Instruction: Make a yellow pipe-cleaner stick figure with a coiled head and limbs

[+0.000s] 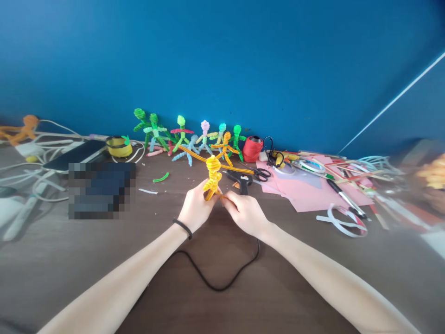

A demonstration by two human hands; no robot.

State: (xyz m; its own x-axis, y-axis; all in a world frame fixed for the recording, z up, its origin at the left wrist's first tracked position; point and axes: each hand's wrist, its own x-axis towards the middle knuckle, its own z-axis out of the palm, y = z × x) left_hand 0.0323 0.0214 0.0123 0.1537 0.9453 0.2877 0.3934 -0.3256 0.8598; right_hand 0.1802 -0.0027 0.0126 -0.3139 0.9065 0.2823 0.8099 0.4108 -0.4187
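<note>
A yellow pipe-cleaner figure (212,172) with a coiled head stands upright between my hands, above the dark table. My left hand (199,204), with a black band at its wrist, is closed around the lower part of it. With thumb and fingers pinched, my right hand (246,214) grips an orange-yellow strand at the figure's lower right. The fingertips hide the strand's end. Just beyond the hands lie a black glue gun (244,182), scissors (262,174) and a long orange pipe cleaner (222,164).
Several pipe-cleaner figures (181,134) lean along the blue wall (222,60). A red spool (252,149) stands beside them. Pink paper (306,197), a marker (344,197) and strips crowd the right. Left are a yellow roll (119,147) and cables. A black cord (219,289) loops below my hands.
</note>
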